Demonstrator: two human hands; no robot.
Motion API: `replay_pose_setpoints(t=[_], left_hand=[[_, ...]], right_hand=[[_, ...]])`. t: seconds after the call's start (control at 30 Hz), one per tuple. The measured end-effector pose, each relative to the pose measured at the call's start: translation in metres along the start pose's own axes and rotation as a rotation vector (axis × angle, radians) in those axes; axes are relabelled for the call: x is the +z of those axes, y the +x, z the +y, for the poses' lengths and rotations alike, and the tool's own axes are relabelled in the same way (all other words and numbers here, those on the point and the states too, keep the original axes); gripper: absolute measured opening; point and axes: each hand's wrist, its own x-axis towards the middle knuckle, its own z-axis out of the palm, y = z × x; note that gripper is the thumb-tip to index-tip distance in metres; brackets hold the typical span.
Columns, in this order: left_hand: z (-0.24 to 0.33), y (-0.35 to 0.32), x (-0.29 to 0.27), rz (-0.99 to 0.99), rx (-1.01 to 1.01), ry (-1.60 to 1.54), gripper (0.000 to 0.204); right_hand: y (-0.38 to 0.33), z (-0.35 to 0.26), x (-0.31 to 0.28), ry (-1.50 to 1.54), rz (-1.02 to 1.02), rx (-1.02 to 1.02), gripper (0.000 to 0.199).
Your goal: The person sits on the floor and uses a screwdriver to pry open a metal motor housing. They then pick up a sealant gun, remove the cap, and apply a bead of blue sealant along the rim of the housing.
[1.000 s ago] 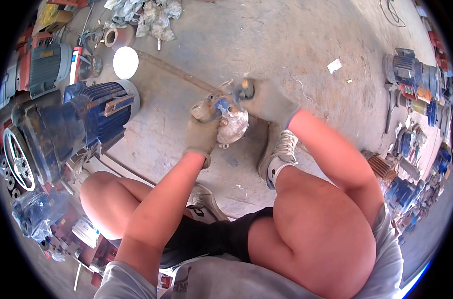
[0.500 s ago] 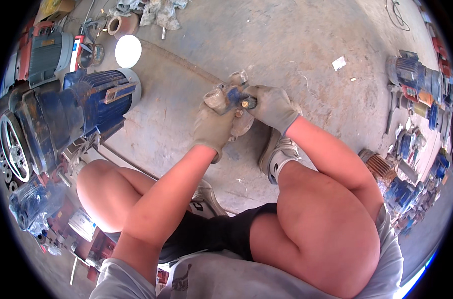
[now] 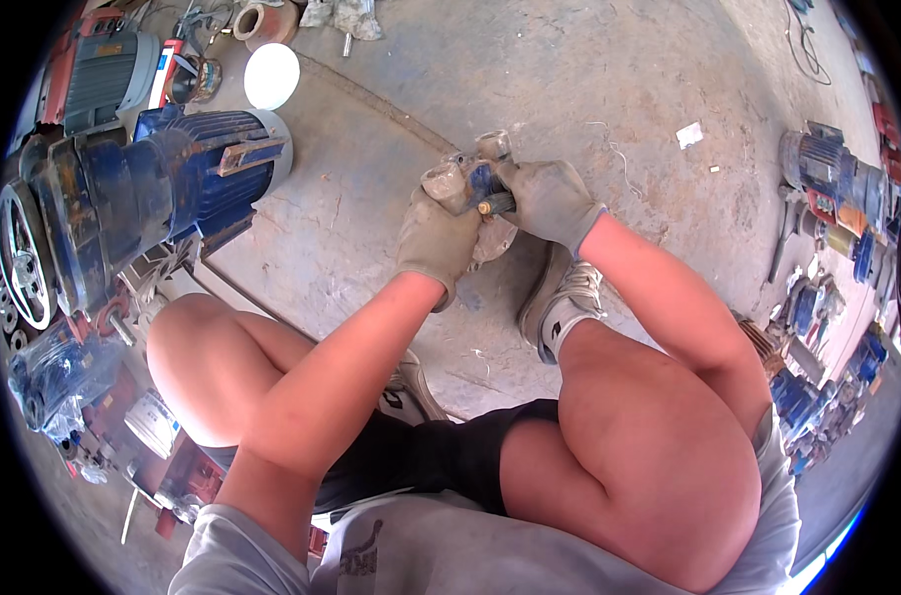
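A grey metal pump part is gripped by both gloved hands, left and right, above the concrete floor; a white bowl, contents unseen, is set nearby.

I have a single view to work from, a wide fisheye worn on the person's head, the left of a side-by-side pair. It looks steeply down over the crouched body onto the concrete floor. The forearms enter from the lower edge, and the gloved left hand and right hand sit close, just above the middle of the picture. Straight lines bow toward the dark round rim. The blue electric motor fills my upper left; smaller motors line the right edge. No second view overlaps.
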Motion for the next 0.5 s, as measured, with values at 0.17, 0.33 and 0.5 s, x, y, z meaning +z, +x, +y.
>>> replay_pose_setpoints(t=[0.17, 0.33, 0.5], left_hand=[[-0.007, 0.002, 0.005, 0.037, 0.004, 0.009, 0.067], [-0.017, 0.009, 0.009, 0.078, 0.025, 0.003, 0.065], [-0.029, 0.015, 0.008, 0.060, 0.022, -0.072, 0.060]], right_hand=[[-0.006, 0.005, 0.004, 0.075, 0.047, -0.027, 0.046], [-0.013, 0.009, -0.003, 0.077, -0.009, 0.097, 0.053], [-0.013, 0.011, -0.035, 0.268, 0.047, 0.379, 0.044]])
